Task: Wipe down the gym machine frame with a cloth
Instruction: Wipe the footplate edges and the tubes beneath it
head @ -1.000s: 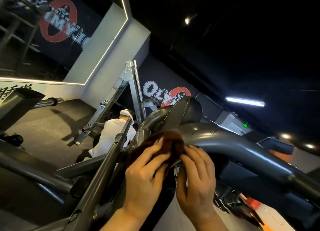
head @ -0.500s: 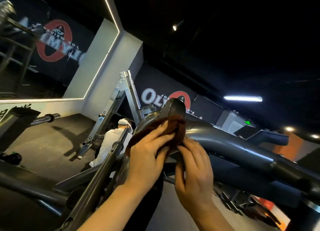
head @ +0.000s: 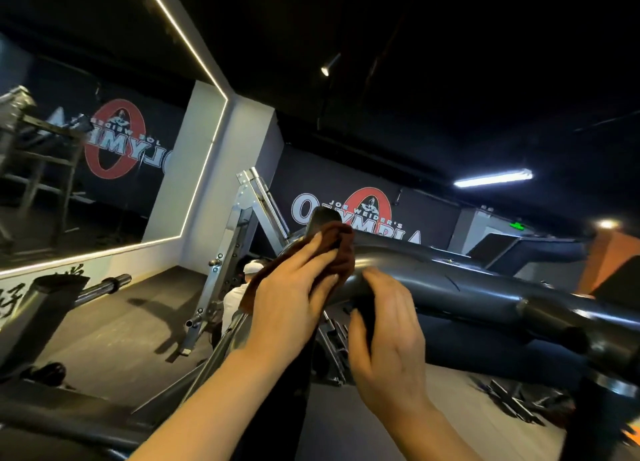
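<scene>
Left hand (head: 294, 298) pressing cloth (head: 337, 249) flat on frame (head: 450, 280), right hand (head: 388, 336) blurred, grip unclear

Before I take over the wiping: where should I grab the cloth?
Probably take the cloth at its bunched top on the frame tube, palm down from above, like the left hand. Its tail hangs slack on the left, and the right hand crowds the right.

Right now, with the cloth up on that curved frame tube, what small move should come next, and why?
Probably slide the left hand with the brown cloth rightward along the grey frame tube. The cloth sits bunched at the bend, and the long stretch beyond the right hand lies uncovered.
</scene>
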A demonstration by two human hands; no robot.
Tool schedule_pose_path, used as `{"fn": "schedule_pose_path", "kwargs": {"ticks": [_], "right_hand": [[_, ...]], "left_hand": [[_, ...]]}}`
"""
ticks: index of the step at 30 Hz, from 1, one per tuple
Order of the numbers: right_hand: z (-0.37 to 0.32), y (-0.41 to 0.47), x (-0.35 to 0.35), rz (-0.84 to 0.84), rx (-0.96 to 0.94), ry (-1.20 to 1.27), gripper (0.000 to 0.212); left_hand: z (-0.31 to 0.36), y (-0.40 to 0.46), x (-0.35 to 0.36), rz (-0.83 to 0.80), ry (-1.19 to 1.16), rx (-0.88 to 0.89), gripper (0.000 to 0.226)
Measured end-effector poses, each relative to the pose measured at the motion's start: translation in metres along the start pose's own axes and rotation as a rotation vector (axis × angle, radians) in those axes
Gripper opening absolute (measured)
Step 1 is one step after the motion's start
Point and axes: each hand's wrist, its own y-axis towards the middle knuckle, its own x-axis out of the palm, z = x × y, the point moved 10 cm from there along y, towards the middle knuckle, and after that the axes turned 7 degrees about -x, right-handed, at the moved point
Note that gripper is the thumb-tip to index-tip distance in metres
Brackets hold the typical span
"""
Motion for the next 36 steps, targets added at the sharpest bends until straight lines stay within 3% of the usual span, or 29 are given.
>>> {"fn": "schedule_pose_path", "kwargs": {"ticks": [5,9,11,13,16,18,20,22,25,28,31,34,36], "right_hand": [[0.006,-0.006,-0.013,0.029,0.013,-0.019,0.036],[0.012,0.004,-0.032,0.188,0.06,0.03,0.033],[0.008,0.019,-0.032,0.229,0.057,0.05,0.035],[-0.002,0.046,-0.013,0.1,0.066,0.069,0.046],[-0.017,0.07,0.039,-0.291,0.119,-0.034,0.069],[-0.011,0.067,0.062,-0.446,0.143,-0.255,0.079],[-0.008,0.064,0.069,-0.471,0.134,-0.489,0.072],[-0.01,0.061,0.069,-0.423,0.114,-0.576,0.054],[-0.03,0.052,0.081,-0.406,-0.056,-0.507,0.038],[-0.048,0.035,0.088,-0.457,-0.295,-0.442,0.031],[-0.038,0.036,0.074,-0.438,-0.397,-0.449,0.034],[0.021,0.05,0.03,-0.348,-0.052,-0.583,0.042],[0.058,0.044,0.001,-0.283,0.219,-0.615,0.052]], "left_hand": [[0.026,0.02,0.018,-0.107,0.119,0.009,0.04],[0.058,0.029,0.039,-0.173,0.155,0.072,0.059],[0.059,0.031,0.042,-0.233,0.133,0.062,0.046],[0.049,0.036,0.033,-0.268,0.073,0.002,0.041],[0.019,0.034,0.009,-0.248,-0.372,-0.199,0.049],[-0.016,0.026,-0.011,-0.121,-0.616,-0.327,0.053],[-0.06,0.009,-0.027,0.045,-0.575,-0.419,0.049],[-0.092,-0.011,-0.028,0.061,-0.442,-0.499,0.036],[-0.101,-0.029,-0.014,-0.033,-0.337,-0.487,0.024],[-0.089,-0.035,-0.016,0.038,-0.369,-0.432,0.025],[-0.088,-0.045,-0.009,0.005,-0.27,-0.381,0.041],[-0.088,-0.05,0.004,-0.098,-0.107,-0.355,0.075],[-0.087,-0.051,0.004,-0.111,-0.061,-0.355,0.085]]}}
